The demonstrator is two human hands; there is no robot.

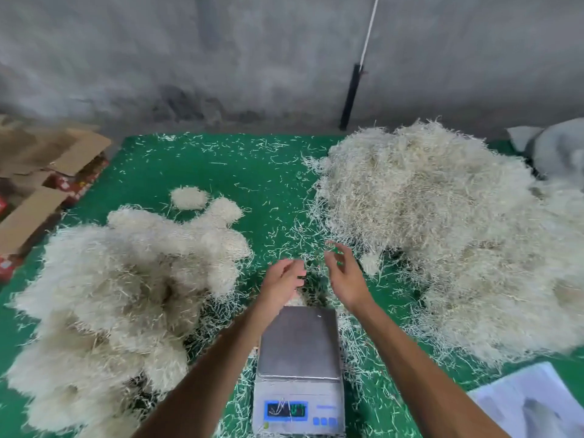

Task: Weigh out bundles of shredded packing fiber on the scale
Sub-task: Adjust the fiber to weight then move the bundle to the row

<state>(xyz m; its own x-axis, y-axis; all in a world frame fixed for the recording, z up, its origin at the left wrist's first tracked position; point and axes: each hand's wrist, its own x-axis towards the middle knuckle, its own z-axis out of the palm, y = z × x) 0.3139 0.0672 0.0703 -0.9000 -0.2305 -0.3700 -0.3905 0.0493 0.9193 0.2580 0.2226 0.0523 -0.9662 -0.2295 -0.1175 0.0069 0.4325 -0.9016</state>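
Both arms reach out over the scale (298, 368), which sits on the green mat (221, 165) right in front of the person. Its steel plate is bare, apart from a tiny white speck near the far right corner, and a few loose strands lie across the lit display at the near end.

The left hand (282, 279) hangs just past the far edge of the scale, palm turned inward, fingers loosely bent and holding nothing. The right hand (346, 275) is beside it, a little further out and to the right, fingers spread and slightly curled, also holding nothing as far as I can see. The two hands face each other with a gap between them.

The fiber is all around but not in either hand. The big loose heap (442, 222) spreads across the right side of the mat, and its near edge of scattered strands comes right up by the right fingertips. To the left lies a pile of rounded bundles (126, 279), well apart from the left hand. One small bundle (189, 197) sits alone further back. A small tuft (295, 299) shows under the left wrist, just beyond the scale's far edge.

Flattened cardboard (47, 172) lies off the mat on the left, and sheets of paper (531, 403) at the near right corner.
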